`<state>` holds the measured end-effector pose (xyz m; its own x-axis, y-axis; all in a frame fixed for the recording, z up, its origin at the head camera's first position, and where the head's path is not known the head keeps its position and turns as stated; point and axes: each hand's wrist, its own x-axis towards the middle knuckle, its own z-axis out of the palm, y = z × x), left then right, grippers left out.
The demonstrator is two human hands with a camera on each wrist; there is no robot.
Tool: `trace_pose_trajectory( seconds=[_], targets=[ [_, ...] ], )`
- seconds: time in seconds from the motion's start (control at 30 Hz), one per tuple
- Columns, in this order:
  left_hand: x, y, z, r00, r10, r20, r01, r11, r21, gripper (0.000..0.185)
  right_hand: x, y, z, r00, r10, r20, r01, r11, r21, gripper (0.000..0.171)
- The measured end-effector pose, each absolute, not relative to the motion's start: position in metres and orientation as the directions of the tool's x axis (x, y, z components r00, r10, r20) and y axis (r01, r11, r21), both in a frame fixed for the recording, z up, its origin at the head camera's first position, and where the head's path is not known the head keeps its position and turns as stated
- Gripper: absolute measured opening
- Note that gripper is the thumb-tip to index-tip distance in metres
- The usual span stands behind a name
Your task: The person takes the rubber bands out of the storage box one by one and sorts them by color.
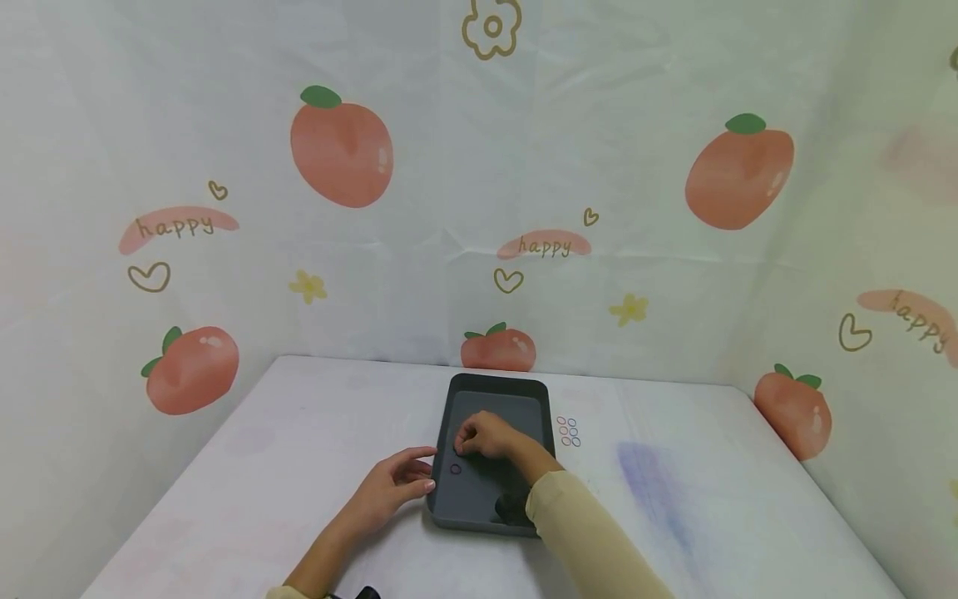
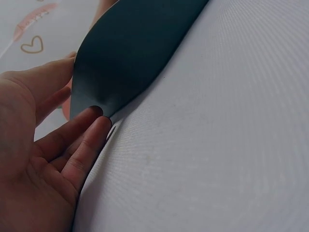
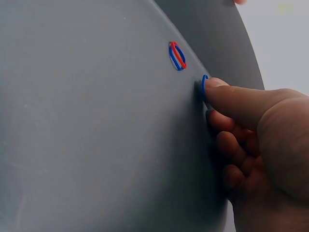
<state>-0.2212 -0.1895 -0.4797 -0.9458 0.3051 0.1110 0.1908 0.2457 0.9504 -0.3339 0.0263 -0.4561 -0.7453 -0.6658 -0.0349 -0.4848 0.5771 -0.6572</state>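
Observation:
A dark grey tray (image 1: 524,399) lies on the white table. My right hand (image 1: 464,444) reaches into it with curled fingers. In the right wrist view this hand (image 3: 208,99) pinches a small blue ring (image 3: 204,83) against the tray floor (image 3: 87,125). A red ring and a blue ring lie overlapped (image 3: 177,55) just beyond it; the head view shows them as one small ring (image 1: 455,469). My left hand (image 1: 421,472) rests on the table with straight fingers (image 2: 89,142) touching the tray's outer left wall (image 2: 130,53).
Several small red and blue rings (image 1: 568,431) lie in rows on the table right of the tray. A printed cloth backdrop (image 1: 479,208) closes in the table on three sides. A faint blue stain (image 1: 651,482) marks the tabletop at right.

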Motion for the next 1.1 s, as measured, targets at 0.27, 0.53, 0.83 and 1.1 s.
trace_pose_trajectory(
  seconds=[0.27, 0.53, 0.83, 1.1],
  targets=[
    [-0.221, -0.188, -0.478, -0.946, 0.307, 0.102, 0.186, 0.258, 0.948, 0.051, -0.335, 0.03, -0.453, -0.745, -0.666, -0.018, -0.478, 0.553, -0.683, 0.006],
    [-0.22, -0.186, -0.478, -0.951, 0.296, 0.091, 0.174, 0.268, 0.948, 0.051, -0.334, 0.035, -0.452, -0.769, -0.638, -0.029, -0.421, 0.541, -0.728, 0.006],
    [-0.22, -0.187, -0.477, -0.953, 0.289, 0.089, 0.17, 0.268, 0.948, 0.051, -0.333, 0.044, -0.436, -0.791, -0.611, 0.039, -0.451, 0.538, -0.712, 0.006],
    [-0.22, -0.187, -0.477, -0.956, 0.284, 0.075, 0.153, 0.262, 0.953, 0.052, -0.332, 0.054, -0.414, -0.79, -0.609, 0.069, -0.493, 0.566, -0.66, 0.004]
  ],
)
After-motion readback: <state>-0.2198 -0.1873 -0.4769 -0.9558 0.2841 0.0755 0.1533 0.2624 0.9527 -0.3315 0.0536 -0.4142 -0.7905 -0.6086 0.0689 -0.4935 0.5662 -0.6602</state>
